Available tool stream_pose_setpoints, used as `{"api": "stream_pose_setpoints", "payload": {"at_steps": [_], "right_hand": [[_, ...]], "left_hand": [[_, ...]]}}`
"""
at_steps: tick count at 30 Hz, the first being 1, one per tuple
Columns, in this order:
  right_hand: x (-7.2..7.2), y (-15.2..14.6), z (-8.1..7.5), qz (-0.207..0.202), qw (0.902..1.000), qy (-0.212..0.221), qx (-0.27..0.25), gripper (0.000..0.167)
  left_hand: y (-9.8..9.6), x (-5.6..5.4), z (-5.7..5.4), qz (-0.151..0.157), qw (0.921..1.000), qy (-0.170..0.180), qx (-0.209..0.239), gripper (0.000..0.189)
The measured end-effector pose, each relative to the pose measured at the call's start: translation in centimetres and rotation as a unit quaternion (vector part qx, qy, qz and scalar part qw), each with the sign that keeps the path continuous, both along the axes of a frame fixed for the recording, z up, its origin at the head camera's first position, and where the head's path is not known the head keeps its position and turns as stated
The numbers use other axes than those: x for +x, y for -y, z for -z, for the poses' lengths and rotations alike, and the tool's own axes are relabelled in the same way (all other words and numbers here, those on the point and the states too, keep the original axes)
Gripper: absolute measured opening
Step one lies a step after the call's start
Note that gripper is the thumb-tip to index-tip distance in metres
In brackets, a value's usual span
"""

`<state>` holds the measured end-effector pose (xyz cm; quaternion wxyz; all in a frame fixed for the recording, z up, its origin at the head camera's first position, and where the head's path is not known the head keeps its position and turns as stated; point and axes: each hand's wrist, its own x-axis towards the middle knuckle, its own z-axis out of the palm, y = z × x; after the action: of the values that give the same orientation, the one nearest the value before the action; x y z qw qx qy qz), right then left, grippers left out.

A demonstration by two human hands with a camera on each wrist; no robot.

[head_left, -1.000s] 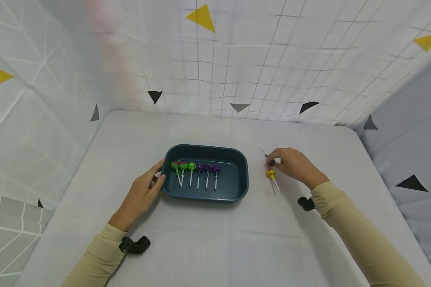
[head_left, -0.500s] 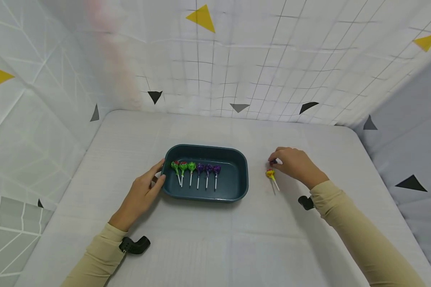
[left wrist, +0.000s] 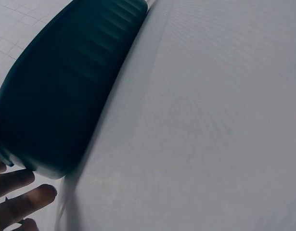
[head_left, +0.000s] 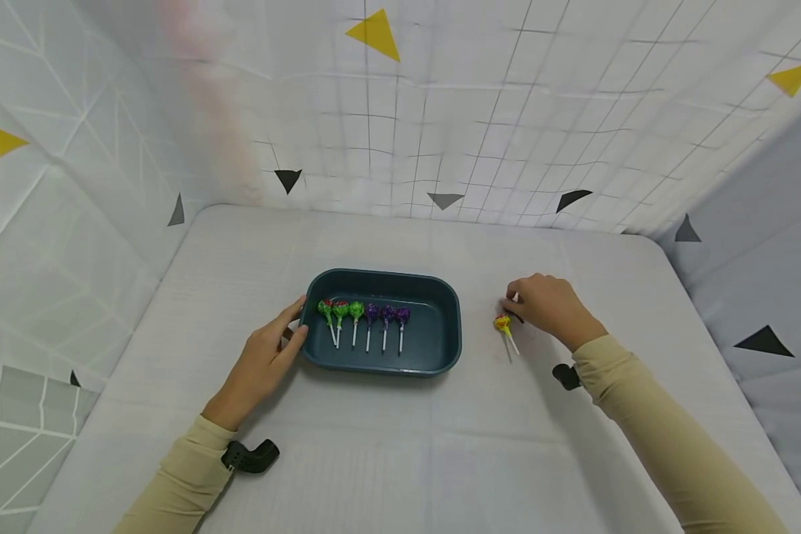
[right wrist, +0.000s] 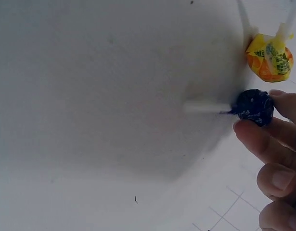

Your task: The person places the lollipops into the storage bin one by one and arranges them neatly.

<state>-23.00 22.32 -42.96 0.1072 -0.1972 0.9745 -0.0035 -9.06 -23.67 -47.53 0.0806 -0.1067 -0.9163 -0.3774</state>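
My right hand (head_left: 546, 305) pinches a dark purple-wrapped lollipop by its candy head (right wrist: 255, 107) between thumb and fingertips. Its white stick points away from the hand in the right wrist view. Just beside it lies a yellow and orange lollipop (head_left: 503, 324). At the left end of a dark teal tray (head_left: 434, 348), my left hand (head_left: 263, 360) rests its spread fingers and thumb against the rim. In the left wrist view those fingertips (left wrist: 42, 193) lie extended at the tray's outer wall. Inside the tray, green lollipops (head_left: 340, 311) and purple lollipops (head_left: 387, 314) stand in one row, sticks toward me.
A white cloth covers the table (head_left: 400, 452). White sheets with grid lines and yellow and black triangles hang behind and at both sides. Dark wrist mounts sit on both sleeves, the left mount (head_left: 250, 455) low over the table.
My right hand has shifted slightly right, turning the purple lollipop so its stick no longer shows beyond the fingers. The left hand and tray have stayed put.
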Motion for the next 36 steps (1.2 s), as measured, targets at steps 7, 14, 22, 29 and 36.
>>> {"api": "stream_pose_setpoints", "payload": {"at_steps": [7, 14, 22, 29, 36], "right_hand": [[0.0, -0.2, 0.2, 0.011, 0.9999, -0.009, -0.003, 0.025], [0.2, -0.6, -0.2, 0.030, 0.9991, 0.011, -0.028, 0.031], [0.1, -2.1, 0.0, 0.047, 0.9877, 0.070, -0.132, 0.034], [0.2, -2.8, 0.9, 0.040, 0.9819, 0.078, -0.168, 0.030], [0.3, -3.1, 1.2, 0.050, 0.9781, 0.074, -0.188, 0.029]], "left_hand": [[0.0, 0.0, 0.0, -0.001, 1.0000, 0.001, 0.000, 0.052], [-0.1, 0.1, 0.0, -0.001, 1.0000, 0.000, 0.000, 0.052], [0.0, 0.0, 0.1, -0.002, 1.0000, 0.002, -0.001, 0.053], [0.0, 0.0, 0.2, -0.004, 1.0000, 0.002, -0.003, 0.053], [-0.1, 0.1, 0.0, -0.003, 1.0000, 0.005, -0.007, 0.053]]}}
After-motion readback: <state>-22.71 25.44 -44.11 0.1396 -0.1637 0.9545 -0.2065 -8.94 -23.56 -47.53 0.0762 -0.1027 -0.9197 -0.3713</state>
